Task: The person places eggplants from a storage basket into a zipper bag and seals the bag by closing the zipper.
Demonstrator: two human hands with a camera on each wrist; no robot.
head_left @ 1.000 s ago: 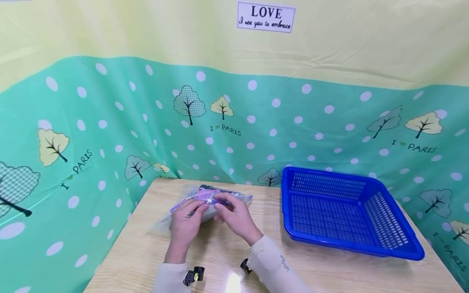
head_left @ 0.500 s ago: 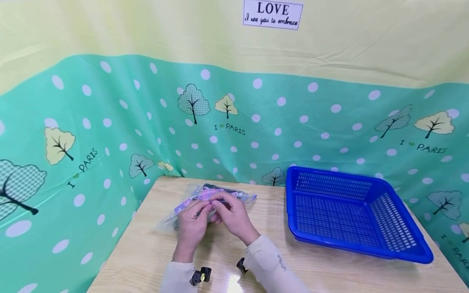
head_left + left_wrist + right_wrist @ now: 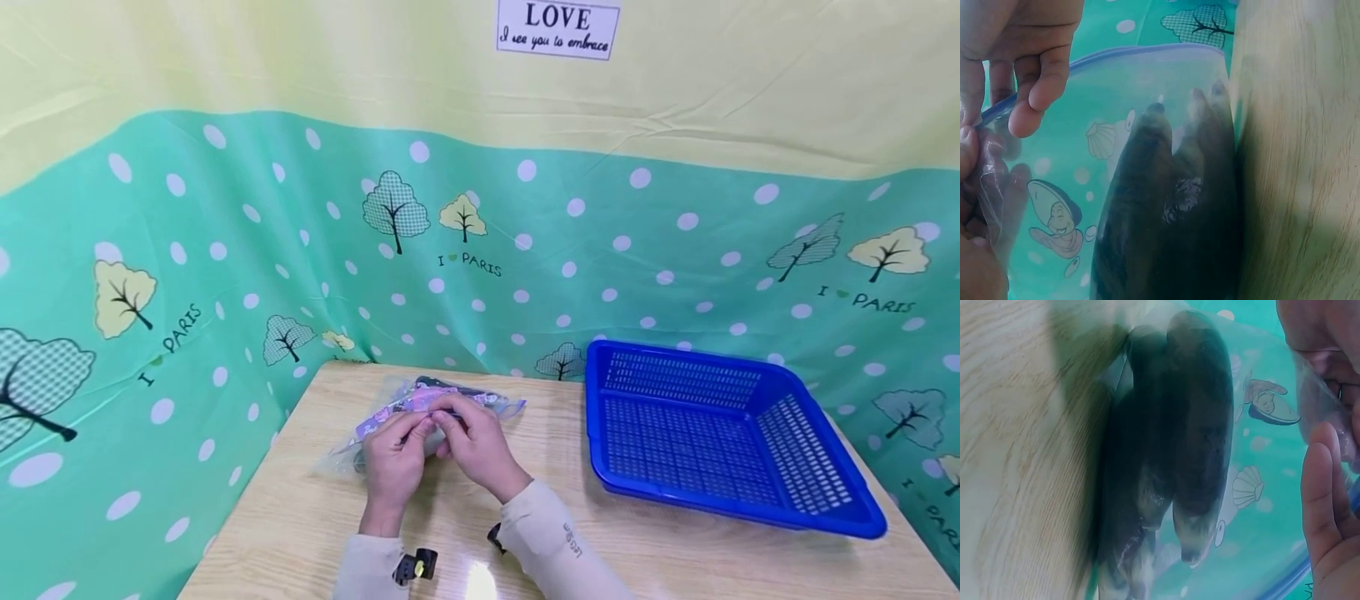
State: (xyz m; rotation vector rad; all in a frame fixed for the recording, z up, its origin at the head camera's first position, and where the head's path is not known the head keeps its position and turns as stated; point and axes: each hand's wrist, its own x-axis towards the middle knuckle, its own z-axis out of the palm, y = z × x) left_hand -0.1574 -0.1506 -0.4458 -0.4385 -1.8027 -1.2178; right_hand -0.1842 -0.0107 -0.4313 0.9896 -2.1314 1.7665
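Note:
A clear zip bag [image 3: 371,423] with purple print and cartoon shells lies at the back left of the table. Inside it are several long dark things [image 3: 1200,425] with paler, tapering ends; their kind is hard to make out through the film. My left hand [image 3: 393,467] pinches the bag's near top edge between thumb and forefinger. Right beside it, my right hand [image 3: 478,446] pinches the same edge, fingertips against those of the left. The blue-violet zip strip [image 3: 1179,47] runs along the bag's top in the left wrist view. The pinched spot itself is mostly hidden by the fingers.
To the right stands a blue plastic basket [image 3: 592,417] with perforated walls. A green and yellow printed curtain [image 3: 465,325] hangs behind and to the left of the wooden table [image 3: 277,533]. Black camera mounts [image 3: 415,567] sit at both wrists.
My fingertips have drawn together on the bag's edge, where a gap showed between them a second ago. The head view has shifted slightly; bag and basket stay in place.

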